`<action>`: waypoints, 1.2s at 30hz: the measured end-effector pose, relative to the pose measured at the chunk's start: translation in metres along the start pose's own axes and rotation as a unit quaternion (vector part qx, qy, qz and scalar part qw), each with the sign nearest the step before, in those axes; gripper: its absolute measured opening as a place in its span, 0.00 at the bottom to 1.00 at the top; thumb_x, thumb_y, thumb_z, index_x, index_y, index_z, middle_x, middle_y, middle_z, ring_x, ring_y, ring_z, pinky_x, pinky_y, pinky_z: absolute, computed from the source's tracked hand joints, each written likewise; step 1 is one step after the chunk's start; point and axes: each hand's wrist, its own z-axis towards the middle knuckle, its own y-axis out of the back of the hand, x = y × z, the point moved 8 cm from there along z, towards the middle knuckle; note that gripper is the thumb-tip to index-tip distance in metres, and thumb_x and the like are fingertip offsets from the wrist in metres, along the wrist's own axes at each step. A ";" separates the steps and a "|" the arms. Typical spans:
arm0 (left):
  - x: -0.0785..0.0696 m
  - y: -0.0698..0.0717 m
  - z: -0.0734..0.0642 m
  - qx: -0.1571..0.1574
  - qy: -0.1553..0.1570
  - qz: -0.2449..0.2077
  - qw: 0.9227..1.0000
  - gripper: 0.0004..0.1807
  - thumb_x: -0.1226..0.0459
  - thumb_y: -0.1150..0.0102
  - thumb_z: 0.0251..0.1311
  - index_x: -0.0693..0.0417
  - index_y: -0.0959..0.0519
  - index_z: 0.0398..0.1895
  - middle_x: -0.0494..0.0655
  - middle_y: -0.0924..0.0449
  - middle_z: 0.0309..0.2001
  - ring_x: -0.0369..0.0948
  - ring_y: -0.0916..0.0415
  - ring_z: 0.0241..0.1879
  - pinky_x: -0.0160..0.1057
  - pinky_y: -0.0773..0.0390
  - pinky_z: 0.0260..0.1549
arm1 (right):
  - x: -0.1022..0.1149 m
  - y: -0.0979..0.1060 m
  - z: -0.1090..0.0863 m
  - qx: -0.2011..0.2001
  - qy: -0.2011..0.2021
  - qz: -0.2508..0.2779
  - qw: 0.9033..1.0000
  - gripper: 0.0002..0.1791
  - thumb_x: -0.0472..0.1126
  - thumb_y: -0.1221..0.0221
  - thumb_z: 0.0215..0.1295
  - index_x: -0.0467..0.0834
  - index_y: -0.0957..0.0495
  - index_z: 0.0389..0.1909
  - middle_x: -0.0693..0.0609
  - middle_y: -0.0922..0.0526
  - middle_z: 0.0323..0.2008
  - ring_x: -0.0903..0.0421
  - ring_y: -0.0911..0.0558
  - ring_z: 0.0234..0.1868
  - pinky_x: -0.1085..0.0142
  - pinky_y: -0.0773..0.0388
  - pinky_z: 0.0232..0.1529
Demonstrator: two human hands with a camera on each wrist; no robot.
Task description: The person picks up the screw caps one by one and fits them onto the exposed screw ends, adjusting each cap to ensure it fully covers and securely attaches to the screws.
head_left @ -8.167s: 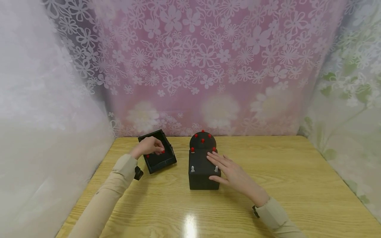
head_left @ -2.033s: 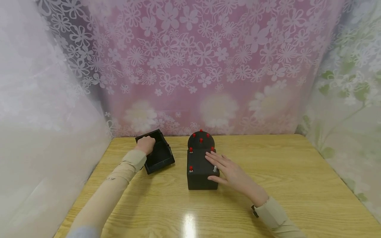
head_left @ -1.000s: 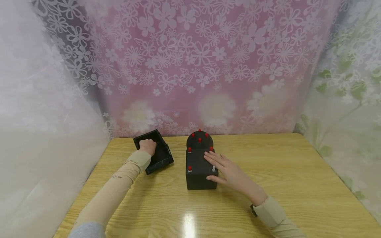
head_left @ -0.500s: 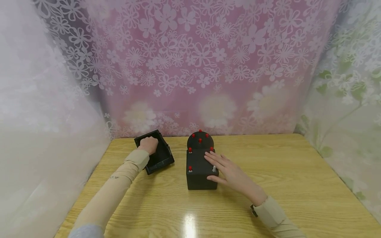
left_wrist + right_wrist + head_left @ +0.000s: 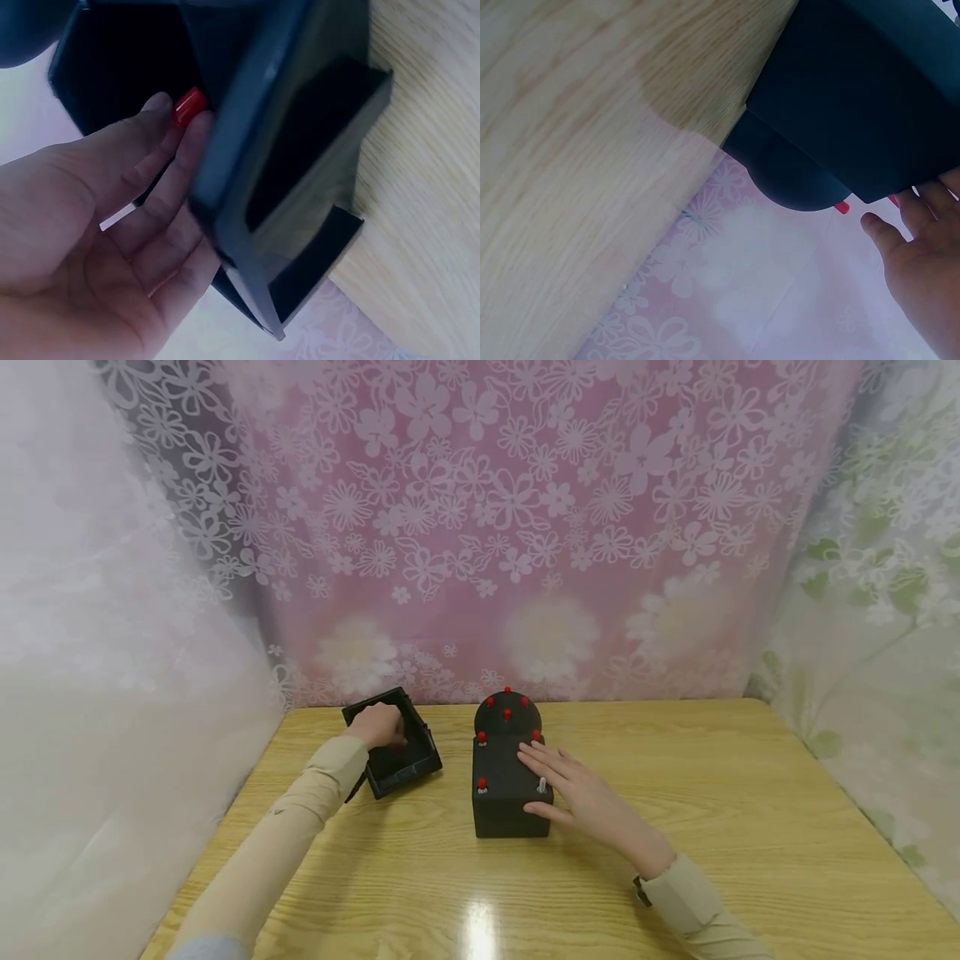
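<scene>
My left hand point(image 5: 377, 725) is inside the black tray point(image 5: 411, 774) on the left of the table. In the left wrist view, its thumb and fingers pinch a small red cap point(image 5: 190, 106) beside the tray wall. My right hand point(image 5: 588, 797) rests with straight fingers on the right side of a black box point(image 5: 510, 816). Silver toggle levers stand on that box. Red caps cover most of them, one being the front-left cap point(image 5: 482, 783). The front-right lever point(image 5: 542, 785) is bare metal. Behind rises a round black panel point(image 5: 491, 720) with several red caps.
Both the box and the tray stand on a wooden table point(image 5: 712, 793), the tray close to its back edge. A pink floral curtain point(image 5: 517, 527) hangs behind, and pale sheets point(image 5: 135, 693) close in the sides.
The front-left lever, bare 8.2 seconds ago, now wears a red cap. Over the last half second my left hand has turned in the tray, its fingertips showing rightward. My right hand stays put.
</scene>
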 end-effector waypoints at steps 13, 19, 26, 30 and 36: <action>-0.019 0.012 -0.019 -0.011 -0.055 -0.078 0.995 0.08 0.67 0.39 0.69 0.61 0.13 0.35 0.51 0.12 0.32 0.44 0.14 0.32 0.42 0.15 0.37 | -0.005 -0.001 0.000 -0.006 0.007 -0.009 1.000 0.43 0.57 0.36 0.67 0.42 0.37 0.76 0.45 0.35 0.75 0.45 0.33 0.74 0.43 0.35 0.70; -0.020 0.016 -0.026 -0.010 -0.069 -0.094 0.993 0.08 0.65 0.39 0.70 0.58 0.12 0.37 0.48 0.12 0.33 0.43 0.15 0.33 0.43 0.16 0.40 | -0.008 -0.003 0.001 0.001 0.003 0.000 1.000 0.43 0.56 0.35 0.66 0.42 0.37 0.77 0.45 0.36 0.76 0.46 0.35 0.75 0.44 0.37 0.72; -0.022 0.019 -0.035 0.002 -0.068 -0.150 0.986 0.09 0.63 0.40 0.71 0.57 0.12 0.40 0.47 0.12 0.35 0.42 0.15 0.35 0.43 0.15 0.41 | -0.008 -0.002 0.002 0.001 0.000 0.008 1.000 0.43 0.55 0.34 0.66 0.41 0.37 0.76 0.45 0.36 0.76 0.45 0.35 0.75 0.43 0.37 0.72; -0.023 0.018 -0.039 0.008 -0.057 -0.197 0.979 0.09 0.61 0.40 0.72 0.56 0.13 0.43 0.46 0.12 0.38 0.42 0.15 0.38 0.42 0.15 0.43 | -0.007 -0.001 0.002 0.000 0.001 0.013 1.000 0.43 0.54 0.33 0.65 0.41 0.37 0.76 0.45 0.36 0.75 0.45 0.35 0.75 0.43 0.36 0.71; -0.030 0.014 -0.047 0.013 -0.064 -0.263 0.963 0.11 0.62 0.41 0.73 0.59 0.14 0.46 0.50 0.13 0.42 0.49 0.15 0.44 0.47 0.16 0.48 | -0.008 -0.001 0.003 -0.005 0.004 0.008 1.000 0.43 0.55 0.34 0.66 0.41 0.37 0.76 0.45 0.35 0.75 0.45 0.34 0.74 0.43 0.36 0.71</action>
